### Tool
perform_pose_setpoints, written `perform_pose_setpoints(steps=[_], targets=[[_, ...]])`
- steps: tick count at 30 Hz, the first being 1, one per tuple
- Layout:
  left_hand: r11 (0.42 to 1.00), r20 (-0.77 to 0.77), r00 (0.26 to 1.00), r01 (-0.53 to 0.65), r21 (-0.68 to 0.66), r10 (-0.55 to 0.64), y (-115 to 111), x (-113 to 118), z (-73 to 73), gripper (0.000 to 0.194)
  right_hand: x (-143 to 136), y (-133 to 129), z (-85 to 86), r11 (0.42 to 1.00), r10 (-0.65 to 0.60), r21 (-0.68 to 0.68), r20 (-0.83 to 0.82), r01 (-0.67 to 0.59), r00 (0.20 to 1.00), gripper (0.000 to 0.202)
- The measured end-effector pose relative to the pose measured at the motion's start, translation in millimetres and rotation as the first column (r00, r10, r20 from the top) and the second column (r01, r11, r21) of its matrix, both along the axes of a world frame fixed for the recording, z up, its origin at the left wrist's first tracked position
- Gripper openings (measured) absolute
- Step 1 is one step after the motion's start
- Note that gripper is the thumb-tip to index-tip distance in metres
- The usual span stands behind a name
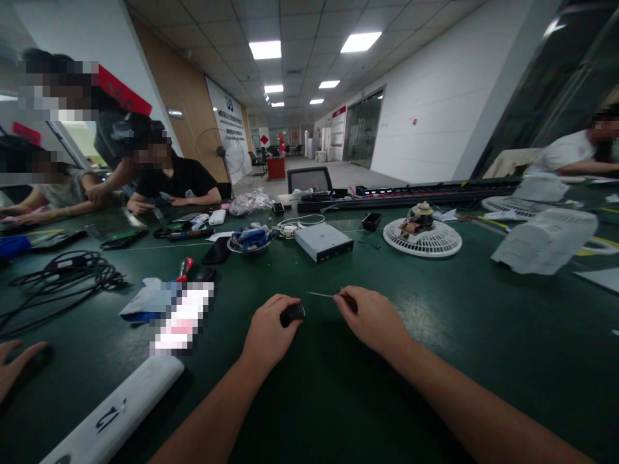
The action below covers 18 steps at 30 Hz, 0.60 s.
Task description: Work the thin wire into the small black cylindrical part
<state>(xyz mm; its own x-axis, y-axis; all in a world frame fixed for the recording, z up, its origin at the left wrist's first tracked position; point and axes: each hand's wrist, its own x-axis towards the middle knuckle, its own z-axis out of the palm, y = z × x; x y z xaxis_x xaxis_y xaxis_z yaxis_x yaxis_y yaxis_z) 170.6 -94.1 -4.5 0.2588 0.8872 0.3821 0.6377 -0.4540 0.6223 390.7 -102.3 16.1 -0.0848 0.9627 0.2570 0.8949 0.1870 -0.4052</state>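
Observation:
Over the green table, my left hand [271, 330] is closed around a small black cylindrical part [293, 314], whose rounded end faces right. My right hand [372, 319] grips a screwdriver [320, 294] by its dark handle, with the thin metal shaft pointing left toward the black part. A gap separates the shaft's tip from that part. Beyond both hands lies a silver optical disc drive [323, 241] with a black front. The fingers of each hand partly cover what it holds.
A bowl with blue cloth [250, 238], a white fan grille with a motor [422, 235] and a clear plastic housing [545, 241] stand farther back. On the left are black cables [68, 277], a glove [147, 299], a lit phone [184, 319] and another person's hand [19, 364]. Several people sit around.

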Motion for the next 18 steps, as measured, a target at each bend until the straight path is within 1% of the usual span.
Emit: perform_pose_setpoints(steps=[2,5,7,9,11,12,13,15,17,18], targets=[[1.000,-0.023,1.000,0.003,-0.014,-0.004,0.8,-0.4,0.5,0.033,3.5,3.7,-1.8,0.999,-0.040,-0.014,0.005,0.040,0.999,0.033],[0.999,-0.062,0.998,0.018,-0.028,-0.020,2.1,-1.2,-1.7,0.033,8.6,9.9,-7.2,0.999,-0.050,0.004,-0.014,0.050,0.999,0.036],[1.000,-0.082,0.996,0.017,-0.021,-0.019,2.6,-2.0,-5.9,0.034,10.5,13.6,-11.4,0.999,-0.034,0.027,-0.048,0.036,0.998,0.036],[1.000,-0.096,0.995,0.008,0.000,-0.008,2.4,-2.3,-10.2,0.038,10.6,16.3,-14.4,0.998,0.012,0.057,-0.101,-0.006,0.995,0.037],[0.999,-0.114,0.993,-0.007,0.035,0.011,1.1,-0.9,-9.2,0.043,9.4,17.7,-16.2,0.996,0.049,0.076,-0.153,-0.038,0.987,0.035],[0.998,-0.122,0.992,-0.013,0.064,0.021,-0.2,0.9,-4.9,0.045,8.6,18.2,-17.1,0.996,0.056,0.078,-0.167,-0.043,0.984,0.033],[0.994,-0.128,0.991,-0.016,0.104,0.029,-2.1,3.4,2.5,0.046,7.8,18.6,-18.3,0.996,0.056,0.076,-0.171,-0.043,0.984,0.030],[0.976,-0.117,0.993,0.008,0.219,0.018,-9.2,9.7,24.8,0.041,6.7,20.0,-21.9,0.996,0.060,0.075,-0.158,-0.048,0.986,0.023],[0.943,-0.077,0.994,0.104,0.315,-0.084,-22.9,14.1,46.8,0.033,6.6,22.3,-26.8,0.992,0.088,0.099,-0.143,-0.074,0.986,0.015],[0.933,-0.057,0.985,0.171,0.318,-0.161,-33.3,13.7,51.5,0.030,6.8,23.6,-29.2,0.990,0.110,0.107,-0.140,-0.096,0.984,0.013]])
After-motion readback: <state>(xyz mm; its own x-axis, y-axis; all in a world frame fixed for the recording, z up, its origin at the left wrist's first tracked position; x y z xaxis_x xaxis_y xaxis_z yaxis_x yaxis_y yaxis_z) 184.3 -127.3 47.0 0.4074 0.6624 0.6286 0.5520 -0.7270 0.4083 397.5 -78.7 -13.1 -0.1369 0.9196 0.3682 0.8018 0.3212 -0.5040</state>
